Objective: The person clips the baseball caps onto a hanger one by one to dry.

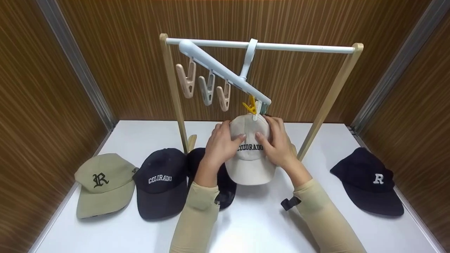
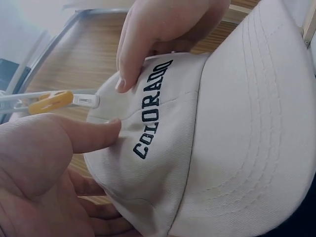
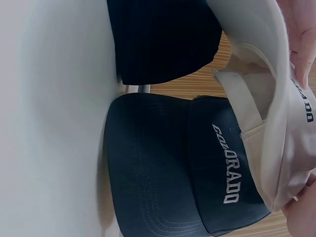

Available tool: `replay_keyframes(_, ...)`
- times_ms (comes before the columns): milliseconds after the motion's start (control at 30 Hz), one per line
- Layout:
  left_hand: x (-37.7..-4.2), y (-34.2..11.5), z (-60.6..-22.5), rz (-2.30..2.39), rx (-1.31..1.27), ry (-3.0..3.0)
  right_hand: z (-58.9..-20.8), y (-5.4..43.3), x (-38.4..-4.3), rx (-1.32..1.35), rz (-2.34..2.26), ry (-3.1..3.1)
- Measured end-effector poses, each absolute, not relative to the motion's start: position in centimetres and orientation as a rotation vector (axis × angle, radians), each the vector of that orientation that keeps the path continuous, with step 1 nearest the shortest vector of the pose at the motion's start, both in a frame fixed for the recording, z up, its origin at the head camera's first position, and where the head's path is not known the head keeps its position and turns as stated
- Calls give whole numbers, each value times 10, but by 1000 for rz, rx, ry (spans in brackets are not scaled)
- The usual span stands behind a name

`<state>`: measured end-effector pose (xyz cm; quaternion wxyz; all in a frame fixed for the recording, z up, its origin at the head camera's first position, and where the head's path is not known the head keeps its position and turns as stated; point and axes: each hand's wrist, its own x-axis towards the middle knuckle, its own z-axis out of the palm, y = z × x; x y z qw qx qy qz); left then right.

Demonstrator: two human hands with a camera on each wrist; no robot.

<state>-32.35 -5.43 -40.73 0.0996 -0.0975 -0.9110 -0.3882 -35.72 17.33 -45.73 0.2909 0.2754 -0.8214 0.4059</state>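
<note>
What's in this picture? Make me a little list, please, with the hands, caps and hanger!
Left hand: holds one side of the cream COLORADO cap
Right hand: holds its other side
Hanger: pale blue, hooked on the white bar
White clip: at that cap's top
On the white table: olive R cap, dark COLORADO cap, partly hidden dark cap, dark R cap

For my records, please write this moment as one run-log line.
left hand: holds cream cap; right hand: holds same cap; white clip: at cap's top, grip unclear; hanger: hooked over rail; khaki cap: on table
</note>
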Motion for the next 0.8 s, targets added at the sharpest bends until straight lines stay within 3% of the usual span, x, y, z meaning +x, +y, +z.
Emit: replay_keyframes(800, -319, -49, -411, -1047, -173, -2794, -475, 177, -353, 706, 1000, -2157)
